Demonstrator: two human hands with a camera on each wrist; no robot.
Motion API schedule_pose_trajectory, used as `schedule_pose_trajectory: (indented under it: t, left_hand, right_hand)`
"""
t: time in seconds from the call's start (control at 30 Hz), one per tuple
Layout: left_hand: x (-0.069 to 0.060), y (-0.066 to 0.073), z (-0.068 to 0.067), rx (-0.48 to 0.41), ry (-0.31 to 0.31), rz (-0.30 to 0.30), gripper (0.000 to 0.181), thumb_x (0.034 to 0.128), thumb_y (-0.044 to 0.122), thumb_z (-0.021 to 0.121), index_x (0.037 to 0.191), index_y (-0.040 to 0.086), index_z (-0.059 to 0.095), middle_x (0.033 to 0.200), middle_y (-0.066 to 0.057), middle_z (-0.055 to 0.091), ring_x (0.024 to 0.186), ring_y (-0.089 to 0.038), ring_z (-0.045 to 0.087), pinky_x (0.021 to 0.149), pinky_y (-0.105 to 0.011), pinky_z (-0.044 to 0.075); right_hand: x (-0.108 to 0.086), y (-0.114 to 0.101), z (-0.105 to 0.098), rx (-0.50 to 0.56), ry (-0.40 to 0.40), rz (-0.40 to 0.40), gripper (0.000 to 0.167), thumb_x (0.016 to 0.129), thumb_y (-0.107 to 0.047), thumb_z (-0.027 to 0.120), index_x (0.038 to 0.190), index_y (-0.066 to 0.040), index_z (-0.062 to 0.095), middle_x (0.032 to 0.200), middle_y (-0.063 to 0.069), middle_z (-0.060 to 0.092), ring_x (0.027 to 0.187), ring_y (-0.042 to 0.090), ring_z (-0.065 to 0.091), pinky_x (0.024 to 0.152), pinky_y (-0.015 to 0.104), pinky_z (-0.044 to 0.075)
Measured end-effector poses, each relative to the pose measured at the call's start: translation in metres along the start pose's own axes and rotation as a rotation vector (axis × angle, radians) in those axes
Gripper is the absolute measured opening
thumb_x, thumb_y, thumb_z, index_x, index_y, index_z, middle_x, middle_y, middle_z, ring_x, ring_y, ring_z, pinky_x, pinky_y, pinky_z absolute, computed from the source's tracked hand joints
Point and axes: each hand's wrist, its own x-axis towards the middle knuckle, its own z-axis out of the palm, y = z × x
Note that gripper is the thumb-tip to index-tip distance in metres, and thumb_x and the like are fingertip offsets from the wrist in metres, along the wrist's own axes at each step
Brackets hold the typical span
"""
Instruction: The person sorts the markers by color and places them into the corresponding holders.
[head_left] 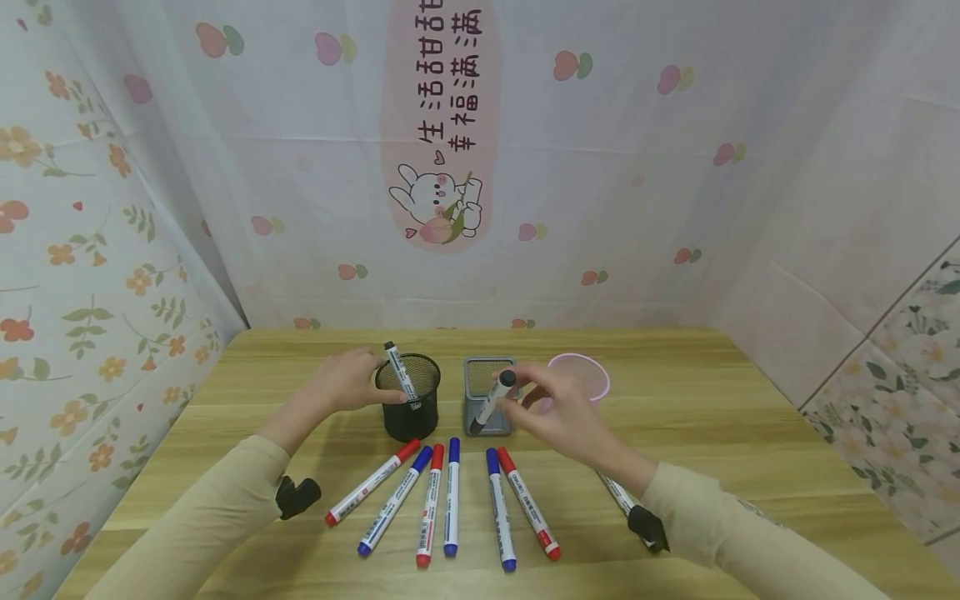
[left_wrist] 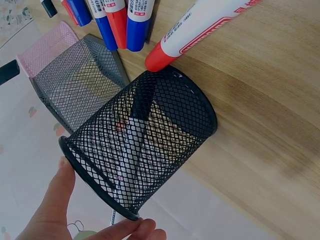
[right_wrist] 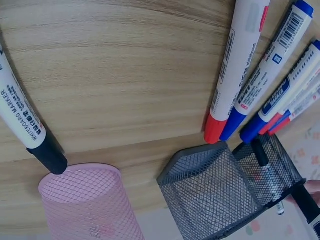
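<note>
My left hand [head_left: 348, 383] grips the round black mesh pen cup [head_left: 411, 419] by its rim, thumb on one side and fingers on the other in the left wrist view. Inside that cup leans a black-capped whiteboard marker [head_left: 400, 371], showing through the mesh [left_wrist: 131, 150]. Between thumb and fingers, my right hand [head_left: 558, 408] pinches another black-ended whiteboard marker [head_left: 491, 402], tilted over the square grey mesh pen holder [head_left: 489, 364]. From the head view I cannot tell whether its lower end touches the holder. The right wrist view does not show the right hand.
A pink mesh cup [head_left: 592, 375] stands behind my right hand. Several red and blue markers [head_left: 452, 500] lie fanned out on the wooden table [head_left: 285, 567] in front of the holders. Another black-capped marker [right_wrist: 20, 100] lies near my right wrist. A printed curtain [head_left: 600, 192] hangs behind.
</note>
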Motion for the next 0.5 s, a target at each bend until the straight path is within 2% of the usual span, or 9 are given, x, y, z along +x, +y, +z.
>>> schedule_pose_trajectory:
  t: [0.2, 0.4, 0.5]
  left_hand:
    - [0.0, 0.001, 0.0, -0.002, 0.002, -0.002, 0.073, 0.0713, 0.054, 0.063, 0.118, -0.001, 0.054, 0.115, -0.02, 0.052, 0.103, -0.035, 0.049, 0.077, -0.051, 0.041]
    - [0.0, 0.001, 0.0, 0.003, 0.004, -0.002, 0.074, 0.0712, 0.054, 0.062, 0.118, -0.002, 0.054, 0.116, -0.02, 0.051, 0.104, -0.036, 0.048, 0.078, -0.051, 0.041]
    - [0.0, 0.001, 0.0, 0.001, 0.005, -0.002, 0.074, 0.0708, 0.055, 0.063, 0.117, -0.002, 0.054, 0.115, -0.02, 0.051, 0.104, -0.035, 0.048, 0.077, -0.051, 0.04]
  right_hand:
    - [0.006, -0.001, 0.001, -0.023, 0.024, 0.028, 0.024, 0.072, 0.008, 0.065, 0.095, 0.007, 0.057, 0.076, 0.009, 0.059, 0.068, 0.017, 0.054, 0.058, 0.031, 0.049]
    - [0.012, 0.005, 0.002, -0.01, 0.038, 0.059, 0.024, 0.074, 0.005, 0.065, 0.098, 0.005, 0.058, 0.078, 0.006, 0.058, 0.07, 0.016, 0.054, 0.06, 0.031, 0.049]
    - [0.017, -0.001, 0.001, -0.011, 0.04, 0.091, 0.023, 0.075, 0.005, 0.064, 0.097, 0.006, 0.058, 0.078, 0.007, 0.058, 0.072, 0.017, 0.054, 0.061, 0.032, 0.049]
